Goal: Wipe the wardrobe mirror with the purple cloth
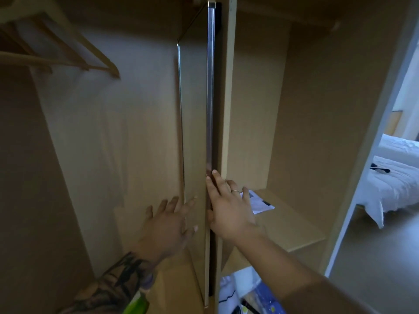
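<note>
Right forearm (306, 268) enters from 5 o'clock, bare, reaching toward centre. Right hand (229, 211) sits at the edge of the pull-out mirror panel (195, 132), seen nearly edge-on: fingers extended and loosely spread, index and middle tips touching the metal edge strip (210, 98), thumb side against the panel edge lower down. Ring (235, 190) on one finger. Nothing gripped in that hand.

Left forearm (118, 282) comes in from 7 o'clock, tattooed, with a green band (136, 302) at the frame bottom. Left hand (169, 223) is open, fingers fanned apart, palm facing the panel's broad wooden-looking face; fingertips overlap its far edge (181, 132). Cannot tell if the palm is in full contact. Holds nothing.

Panel runs from 12 o'clock down to 6 o'clock, dead centre, between the two wardrobe bays. Reflective side can't be made out from this angle.

Purple cloth: not visible anywhere in view.

Wooden hangers (68, 48) at 10 o'clock in the left bay. Paper sheet (258, 202) on the shelf (294, 227) at 3 o'clock, just beyond the right hand. Bags (249, 295), white and blue, at 6 o'clock under the shelf. Bed with white bedding (394, 184) at 3 o'clock, outside the wardrobe.
</note>
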The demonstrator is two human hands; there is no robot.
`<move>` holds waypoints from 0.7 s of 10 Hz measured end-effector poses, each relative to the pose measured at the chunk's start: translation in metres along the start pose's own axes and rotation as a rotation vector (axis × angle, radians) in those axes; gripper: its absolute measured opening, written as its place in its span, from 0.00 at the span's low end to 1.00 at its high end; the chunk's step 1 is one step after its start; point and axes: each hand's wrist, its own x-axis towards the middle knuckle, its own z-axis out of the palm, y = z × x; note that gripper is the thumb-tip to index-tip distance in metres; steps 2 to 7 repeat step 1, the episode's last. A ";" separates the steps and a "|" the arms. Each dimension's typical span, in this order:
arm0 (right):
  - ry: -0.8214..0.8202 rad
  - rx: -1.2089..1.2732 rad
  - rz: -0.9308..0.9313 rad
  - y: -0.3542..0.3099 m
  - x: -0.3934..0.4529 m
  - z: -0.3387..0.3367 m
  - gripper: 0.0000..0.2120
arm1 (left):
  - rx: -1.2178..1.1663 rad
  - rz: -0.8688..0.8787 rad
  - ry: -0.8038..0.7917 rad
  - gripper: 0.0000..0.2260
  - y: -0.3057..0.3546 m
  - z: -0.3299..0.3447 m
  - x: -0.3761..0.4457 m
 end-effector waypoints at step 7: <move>-0.039 -0.015 0.011 0.006 -0.016 -0.002 0.43 | 0.030 -0.004 -0.001 0.35 0.006 -0.013 -0.014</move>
